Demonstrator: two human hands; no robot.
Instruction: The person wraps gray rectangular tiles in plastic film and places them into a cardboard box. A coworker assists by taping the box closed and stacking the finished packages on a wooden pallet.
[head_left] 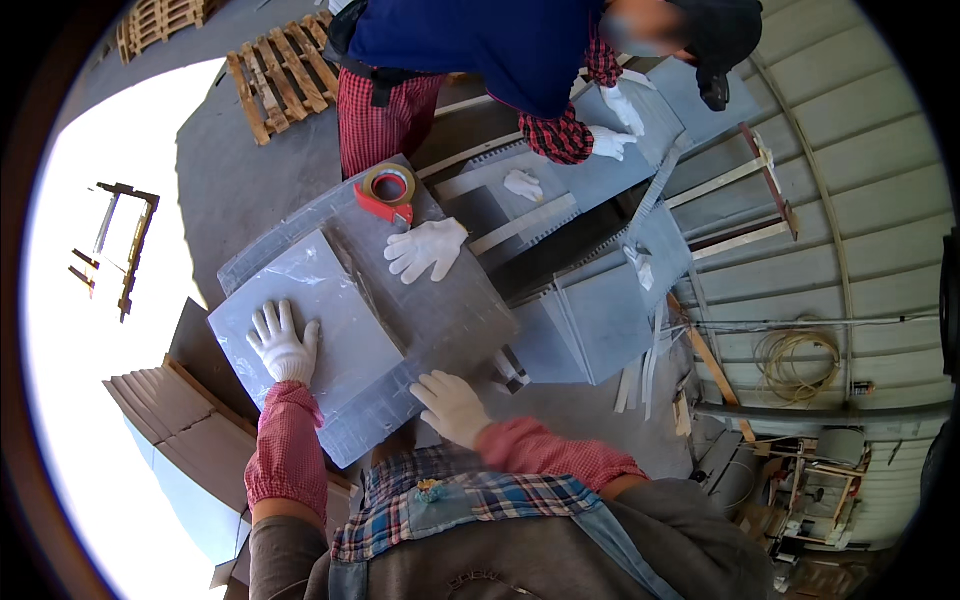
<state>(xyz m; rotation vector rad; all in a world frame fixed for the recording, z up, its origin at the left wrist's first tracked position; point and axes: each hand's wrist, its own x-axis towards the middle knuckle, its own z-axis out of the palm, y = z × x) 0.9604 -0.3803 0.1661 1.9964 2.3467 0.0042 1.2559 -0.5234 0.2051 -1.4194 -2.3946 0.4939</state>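
Far left: a dark metal frame (pixel 118 243) lies on sunlit ground, well apart from the work.
Lower left: stacked cardboard sheets (pixel 165 400) sit beside and partly under the wrapped stack.
Left hand (pixel 283 343): white-gloved, fingers spread, pressed flat on the near left part of the wrapped stack, gripping nothing.
Wrapped stack (pixel 360 310): grey flat panels under clear plastic film, lying tilted in the middle of the view, between the person and a co-worker.
Tape dispenser (pixel 388 193): red, with a brown roll, resting on the far edge of the stack.
Co-worker's hand (pixel 427 249): gloved, open, flat on the stack's top, just below the dispenser.
Right hand (pixel 452 407): gloved, fingers loosely curled, resting on the stack's near right edge; whether it grips the edge cannot be told.
Right: more grey panels (pixel 590 320) lie spread out, with a coil of cord (pixel 795 365) beyond.
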